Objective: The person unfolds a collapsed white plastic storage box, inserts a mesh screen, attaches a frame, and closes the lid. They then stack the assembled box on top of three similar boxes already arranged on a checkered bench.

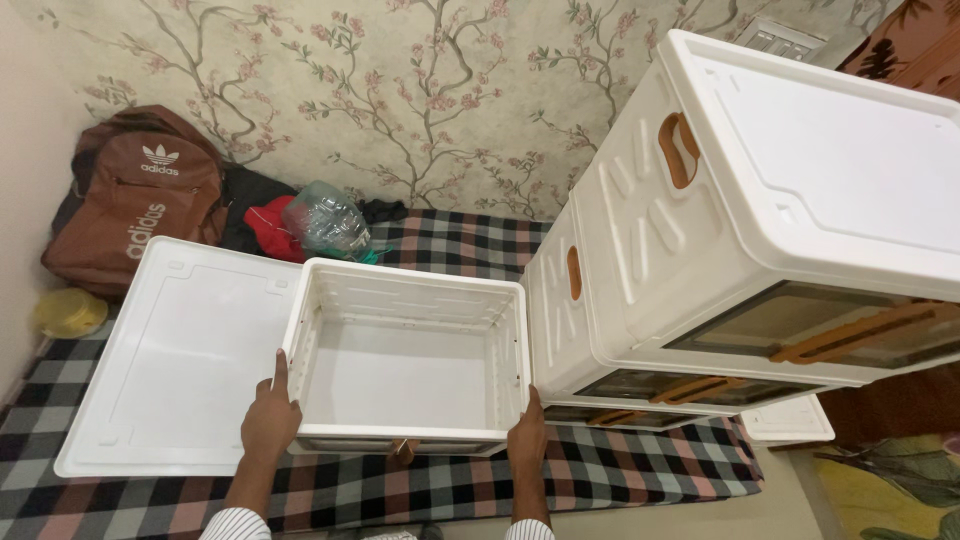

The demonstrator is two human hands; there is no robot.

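On the checked mattress, head view: an open white storage box sits lidless, its interior bare. Left hand grips the near-left corner, thumb raised along the outer wall, fingers wrapped on the rim. Right hand is pressed flat against the near-right corner; its fingers are partly hidden, so closure cannot be judged.

Detached white lid lies flat, touching the box's left side. Stack of white drawer units stands just beside the right wall.

Risk assessment: the right hand sits in the narrow gap between box and stack; any sideways shift could pinch it or knock the stack. The soft mattress gives unstable footing, so the box may tip if lifted unevenly. The lid could slide underfoot.
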